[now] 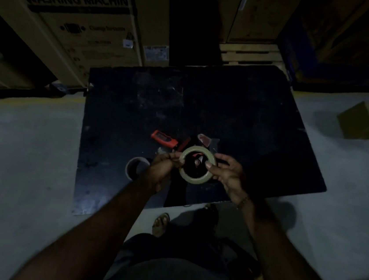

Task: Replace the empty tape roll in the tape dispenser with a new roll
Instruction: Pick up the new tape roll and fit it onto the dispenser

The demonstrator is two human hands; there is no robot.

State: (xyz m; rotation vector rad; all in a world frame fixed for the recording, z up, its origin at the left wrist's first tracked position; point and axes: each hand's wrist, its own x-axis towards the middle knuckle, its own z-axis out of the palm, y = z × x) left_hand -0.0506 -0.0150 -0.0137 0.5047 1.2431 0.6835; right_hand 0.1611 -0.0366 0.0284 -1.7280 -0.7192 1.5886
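Observation:
A pale roll of tape (194, 178) is held up over the near part of a black table (239, 114). My left hand (161, 169) grips its left rim and my right hand (228, 174) grips its right rim, thumb on the top face. Just behind the roll lies the red tape dispenser (164, 138), its handle pointing left; its front part is partly hidden by the roll. A brown empty core (135, 165) stands on the table to the left of my left hand.
Large cardboard boxes (77, 24) are stacked beyond the table. A small cardboard box (365, 121) lies on the grey floor at the right. My legs and a sandalled foot (161, 223) are below the table's near edge. The scene is dim.

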